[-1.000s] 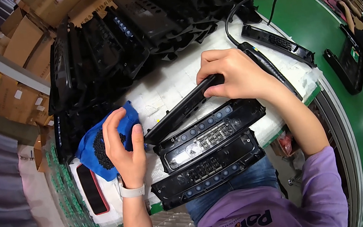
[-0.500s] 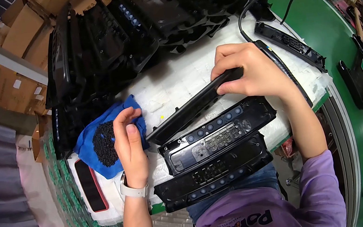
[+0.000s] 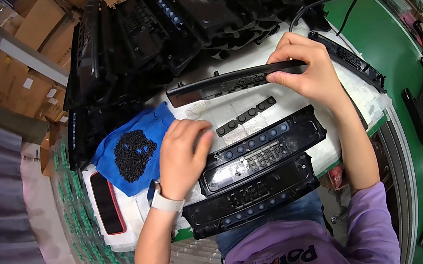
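Observation:
My right hand [image 3: 306, 66] pinches one end of a long black plastic panel [image 3: 226, 84], held tilted up on edge above the white work surface [image 3: 172, 179]. Below it lies a strip of black rubber buttons [image 3: 246, 116], touched by neither hand. My left hand [image 3: 184, 152] is loosely curled, thumb apart from the fingers, with nothing visible in it. It hovers by a blue cloth [image 3: 157, 119] bearing a heap of small black screws [image 3: 133, 157]. Two black panels lie nearest me: an upper panel [image 3: 299, 132] and a lower panel [image 3: 285, 184], each with a row of blue-grey buttons.
Many similar black panels [image 3: 193, 9] are piled along the back. A phone with a red edge [image 3: 106, 202] lies at the left, near a clear tray of green parts [image 3: 69, 202]. At the right, a black cable [image 3: 320, 2] hangs above the green bench [image 3: 402, 54].
My right hand has raised the panel and turned it more level, uncovering the button strip beneath. My left hand has moved right, away from the cloth, and its fingers have curled.

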The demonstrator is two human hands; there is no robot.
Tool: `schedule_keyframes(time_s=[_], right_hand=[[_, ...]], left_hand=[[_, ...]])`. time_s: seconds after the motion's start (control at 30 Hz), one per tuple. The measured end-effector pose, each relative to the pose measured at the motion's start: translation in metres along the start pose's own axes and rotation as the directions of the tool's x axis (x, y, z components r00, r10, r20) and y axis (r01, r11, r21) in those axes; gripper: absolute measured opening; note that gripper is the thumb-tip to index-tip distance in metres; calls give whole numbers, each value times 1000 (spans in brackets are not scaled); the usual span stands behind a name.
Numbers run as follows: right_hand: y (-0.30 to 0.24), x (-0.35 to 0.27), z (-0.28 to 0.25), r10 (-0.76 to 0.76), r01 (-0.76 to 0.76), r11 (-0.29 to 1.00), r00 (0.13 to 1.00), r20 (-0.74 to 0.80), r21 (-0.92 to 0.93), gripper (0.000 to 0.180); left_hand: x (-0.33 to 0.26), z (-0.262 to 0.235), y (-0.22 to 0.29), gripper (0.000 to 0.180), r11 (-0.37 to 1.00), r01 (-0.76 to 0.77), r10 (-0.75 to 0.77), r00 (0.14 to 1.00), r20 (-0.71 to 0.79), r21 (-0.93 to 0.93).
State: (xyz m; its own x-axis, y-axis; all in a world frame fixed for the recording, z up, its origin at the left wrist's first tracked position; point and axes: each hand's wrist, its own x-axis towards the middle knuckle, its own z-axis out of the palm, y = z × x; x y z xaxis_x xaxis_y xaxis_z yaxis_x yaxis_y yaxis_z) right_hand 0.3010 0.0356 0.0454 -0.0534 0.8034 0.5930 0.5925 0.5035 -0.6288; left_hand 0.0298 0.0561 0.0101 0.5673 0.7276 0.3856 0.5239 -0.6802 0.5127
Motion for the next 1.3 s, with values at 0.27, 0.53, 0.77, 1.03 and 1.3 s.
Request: schedule_keyframes(time_s=[0.27, 0.53, 0.77, 1.03, 1.3], right_hand=[[12, -6, 18, -143, 138, 980, 989, -30, -144, 19], [25, -6, 31, 40, 8, 980, 970, 238, -198, 19], [28, -9, 31, 114, -52, 981, 933, 341, -186, 15], [35, -6, 25, 40, -22, 999, 883, 469, -43, 23], [18, -3, 23, 96, -380, 764, 866, 490, 522, 33]], left_hand=[[27, 16, 8, 11, 1000, -14, 10, 978, 209, 20], [25, 16, 15, 16, 992, -57, 42, 990, 137, 110], [28, 11, 7, 15, 999, -8, -2, 968, 250, 40], [30, -5, 21, 14, 984, 60, -39, 991, 130, -166], [35, -6, 29, 10, 949, -1, -11, 999, -36, -317]])
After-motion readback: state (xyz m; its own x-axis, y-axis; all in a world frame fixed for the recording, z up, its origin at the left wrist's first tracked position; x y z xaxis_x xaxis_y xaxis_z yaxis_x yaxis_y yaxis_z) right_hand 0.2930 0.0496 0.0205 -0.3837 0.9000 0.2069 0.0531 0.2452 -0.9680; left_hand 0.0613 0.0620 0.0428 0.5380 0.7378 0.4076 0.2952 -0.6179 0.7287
